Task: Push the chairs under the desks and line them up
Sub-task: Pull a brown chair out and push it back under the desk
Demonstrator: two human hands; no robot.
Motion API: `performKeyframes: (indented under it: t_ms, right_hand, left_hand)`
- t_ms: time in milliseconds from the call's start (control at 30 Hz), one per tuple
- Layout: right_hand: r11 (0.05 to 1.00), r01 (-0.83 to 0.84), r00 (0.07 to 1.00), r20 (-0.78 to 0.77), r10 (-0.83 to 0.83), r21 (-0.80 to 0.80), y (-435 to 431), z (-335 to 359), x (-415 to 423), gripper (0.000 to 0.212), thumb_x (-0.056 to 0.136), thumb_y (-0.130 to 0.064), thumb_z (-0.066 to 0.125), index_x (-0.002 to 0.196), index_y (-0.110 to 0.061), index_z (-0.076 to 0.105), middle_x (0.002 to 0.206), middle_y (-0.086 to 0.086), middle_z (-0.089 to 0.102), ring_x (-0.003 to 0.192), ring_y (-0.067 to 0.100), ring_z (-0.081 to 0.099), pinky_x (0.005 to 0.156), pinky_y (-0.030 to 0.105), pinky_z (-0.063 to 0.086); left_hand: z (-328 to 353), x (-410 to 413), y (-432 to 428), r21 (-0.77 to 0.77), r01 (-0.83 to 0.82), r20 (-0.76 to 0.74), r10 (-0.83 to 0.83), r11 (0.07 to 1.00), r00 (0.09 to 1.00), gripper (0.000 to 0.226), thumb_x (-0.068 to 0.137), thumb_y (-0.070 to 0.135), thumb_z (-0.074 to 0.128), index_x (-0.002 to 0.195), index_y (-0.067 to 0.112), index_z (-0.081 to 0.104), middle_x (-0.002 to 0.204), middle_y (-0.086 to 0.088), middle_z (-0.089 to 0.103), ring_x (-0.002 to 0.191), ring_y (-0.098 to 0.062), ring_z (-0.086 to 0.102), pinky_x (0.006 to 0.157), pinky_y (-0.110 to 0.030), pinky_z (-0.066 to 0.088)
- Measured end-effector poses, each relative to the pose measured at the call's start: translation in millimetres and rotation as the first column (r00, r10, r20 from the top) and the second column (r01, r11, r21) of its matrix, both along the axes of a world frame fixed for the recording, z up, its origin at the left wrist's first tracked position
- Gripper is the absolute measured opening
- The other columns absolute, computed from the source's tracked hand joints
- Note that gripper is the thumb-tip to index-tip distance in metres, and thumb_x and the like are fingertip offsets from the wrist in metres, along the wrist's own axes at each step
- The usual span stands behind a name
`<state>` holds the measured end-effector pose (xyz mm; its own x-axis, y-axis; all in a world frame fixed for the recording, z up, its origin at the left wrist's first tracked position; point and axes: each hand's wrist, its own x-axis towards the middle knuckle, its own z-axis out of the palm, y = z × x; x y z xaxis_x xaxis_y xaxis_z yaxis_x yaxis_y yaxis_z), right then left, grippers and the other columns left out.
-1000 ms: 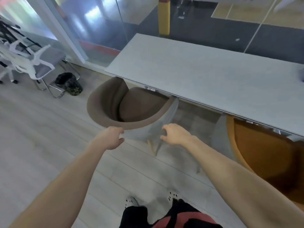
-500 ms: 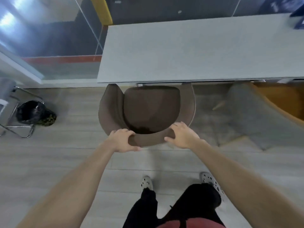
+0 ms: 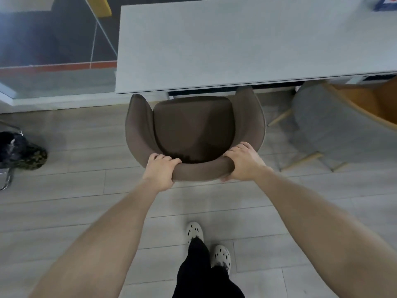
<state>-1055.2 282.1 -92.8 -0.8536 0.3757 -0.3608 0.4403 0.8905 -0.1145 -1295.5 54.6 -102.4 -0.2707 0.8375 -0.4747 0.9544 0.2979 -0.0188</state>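
Note:
A brown tub chair (image 3: 193,127) stands in front of me, facing the light grey desk (image 3: 236,46). The tips of its arms reach just under the desk's near edge. My left hand (image 3: 160,169) grips the left part of the chair's curved backrest rim. On the right part of that rim my right hand (image 3: 243,161) holds on, fingers wrapped over the top. An orange chair with a grey outer shell (image 3: 343,117) stands to the right, angled, its seat partly under the desk.
A glass wall (image 3: 53,50) runs along the left end of the desk. A black and camouflage bag (image 3: 21,151) lies on the wooden floor at far left beside a metal chair leg. My feet in pale clogs (image 3: 206,244) stand behind the brown chair.
One second ago both hands were just short of the chair's back; now they grip its rim. My view has swung square onto the desk, and the chair stands straight to it.

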Motion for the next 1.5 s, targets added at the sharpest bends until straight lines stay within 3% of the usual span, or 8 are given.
performKeyframes:
  t_ms: [167, 300, 667, 767, 867, 1033, 1500]
  right_hand:
    - [1.000, 0.009, 0.999, 0.039, -0.008, -0.017, -7, 5, 12, 0.106, 0.045, -0.103, 0.050, 0.127, -0.038, 0.070, 0.112, -0.012, 0.071, 0.115, 0.016, 0.060, 0.123, 0.040, 0.027]
    - [0.999, 0.020, 0.999, 0.028, -0.019, -0.026, -26, 4, 46, 0.100, 0.047, -0.099, 0.059, 0.124, -0.037, 0.071, 0.109, -0.011, 0.070, 0.113, 0.016, 0.059, 0.122, 0.038, 0.026]
    - [0.999, 0.042, 0.999, 0.008, -0.042, -0.028, -68, 9, 128, 0.102, 0.056, -0.094, 0.063, 0.137, -0.033, 0.061, 0.126, -0.007, 0.064, 0.130, 0.020, 0.052, 0.129, 0.042, 0.011]
    - [0.999, 0.032, 0.999, 0.034, -0.032, 0.006, -78, 8, 132, 0.118, 0.054, -0.100, 0.053, 0.150, -0.030, 0.053, 0.137, -0.002, 0.062, 0.138, 0.026, 0.048, 0.130, 0.055, 0.006]
    - [0.999, 0.051, 0.999, 0.016, -0.051, 0.019, -84, 7, 129, 0.114, 0.055, -0.104, 0.047, 0.147, -0.036, 0.055, 0.134, 0.000, 0.063, 0.138, 0.030, 0.046, 0.128, 0.063, 0.003]
    - [0.996, 0.088, 0.996, 0.031, -0.087, -0.022, -78, 4, 123, 0.105, 0.054, -0.102, 0.052, 0.138, -0.040, 0.059, 0.132, -0.001, 0.062, 0.139, 0.030, 0.044, 0.127, 0.064, 0.001]
    - [0.993, 0.101, 0.994, 0.044, -0.098, -0.064, -76, 3, 123, 0.103, 0.056, -0.098, 0.061, 0.142, -0.040, 0.058, 0.133, -0.002, 0.059, 0.140, 0.031, 0.040, 0.127, 0.064, -0.002]
  left_hand:
    - [0, 18, -7, -0.011, -0.003, -0.010, 0.003, 1.000, 1.000, 0.063, 0.077, 0.042, 0.072, 0.137, 0.043, 0.053, 0.119, 0.008, 0.068, 0.118, -0.023, 0.060, 0.111, -0.044, 0.033]
    - [-2, 51, -28, -0.012, 0.008, -0.023, -0.009, 1.000, 1.000, 0.062, 0.077, 0.041, 0.072, 0.137, 0.043, 0.053, 0.119, 0.009, 0.068, 0.117, -0.022, 0.060, 0.110, -0.044, 0.033]
    - [4, 126, -59, 0.008, 0.032, -0.017, -0.032, 0.999, 0.999, 0.067, 0.077, 0.047, 0.076, 0.140, 0.042, 0.052, 0.128, 0.009, 0.068, 0.123, -0.023, 0.058, 0.111, -0.045, 0.033]
    - [5, 129, -60, 0.013, 0.018, -0.013, -0.018, 1.000, 1.000, 0.068, 0.079, 0.047, 0.077, 0.141, 0.042, 0.051, 0.131, 0.009, 0.067, 0.125, -0.023, 0.057, 0.112, -0.045, 0.032]
    - [6, 128, -58, 0.006, 0.015, -0.008, -0.015, 1.000, 1.000, 0.071, 0.079, 0.046, 0.077, 0.144, 0.044, 0.049, 0.133, 0.011, 0.065, 0.127, -0.022, 0.056, 0.115, -0.045, 0.030]
    - [0, 121, -54, -0.009, 0.025, 0.029, -0.025, 1.000, 0.999, 0.075, 0.077, 0.046, 0.076, 0.145, 0.050, 0.046, 0.132, 0.015, 0.065, 0.127, -0.020, 0.057, 0.118, -0.045, 0.027]
    - [2, 128, -57, 0.044, -0.010, 0.015, 0.009, 0.999, 1.000, 0.069, 0.075, 0.045, 0.076, 0.140, 0.048, 0.053, 0.125, 0.014, 0.068, 0.119, -0.021, 0.059, 0.114, -0.041, 0.032]
